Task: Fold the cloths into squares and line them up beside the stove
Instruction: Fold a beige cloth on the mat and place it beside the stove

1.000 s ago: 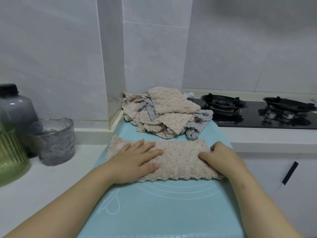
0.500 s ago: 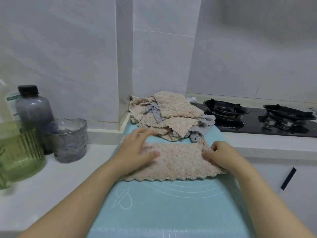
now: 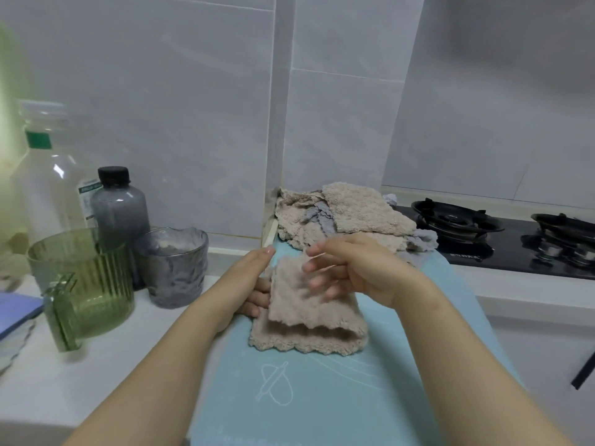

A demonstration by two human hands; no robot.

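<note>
A beige textured cloth [image 3: 309, 329] lies on the light blue mat [image 3: 322, 397], its right end doubled over towards the left. My left hand [image 3: 254, 284] holds the cloth's left edge, index finger straight, the other fingers curled against the fabric. My right hand [image 3: 351, 272] hovers over the raised flap, blurred, with the flap's edge between thumb and spread fingers. Behind them a heap of unfolded beige and grey cloths [image 3: 341, 220] sits at the mat's far end. The black gas stove [image 3: 502, 239] is to the right of the heap.
On the white counter at left stand a grey glass cup [image 3: 175, 268], a green ribbed jug [image 3: 83, 284], a dark bottle [image 3: 119, 204] and a clear bottle [image 3: 48, 175]. Tiled wall runs behind. A white cabinet front [image 3: 547, 365] drops away at right.
My right hand has carried the cloth's right end leftwards over the rest, so the long strip is doubled. My left hand shifted to the left edge. The camera view has swung left.
</note>
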